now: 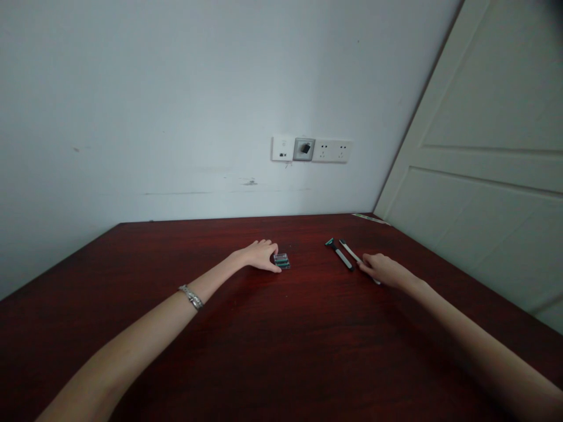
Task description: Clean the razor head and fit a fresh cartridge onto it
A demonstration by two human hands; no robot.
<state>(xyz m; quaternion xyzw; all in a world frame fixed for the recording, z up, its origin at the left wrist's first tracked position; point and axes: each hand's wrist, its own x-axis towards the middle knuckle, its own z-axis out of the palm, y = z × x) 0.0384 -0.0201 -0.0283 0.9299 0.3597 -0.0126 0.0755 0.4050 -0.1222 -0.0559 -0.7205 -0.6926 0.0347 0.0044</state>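
Observation:
My left hand (260, 256) grips the left side of a small clear case (282, 261) with thumb and fingers. Green strips show inside this case, which looks like a pack of razor cartridges. On the right, my right hand (382, 269) is closed around the handle of a white toothbrush (349, 251). The brush's dark head points away from me, and its handle end shows below my fingers. Just left of the toothbrush lies a razor (342, 258) with a grey and black handle and a green-edged head. Neither hand touches the razor.
The dark red wooden table (272, 346) reaches back to a white wall. Outlet plates (332, 150) and a black plug (305, 149) are on that wall. A white panelled door or cabinet side (484, 164) borders the right edge. A pale strip (370, 218) lies at the back right corner.

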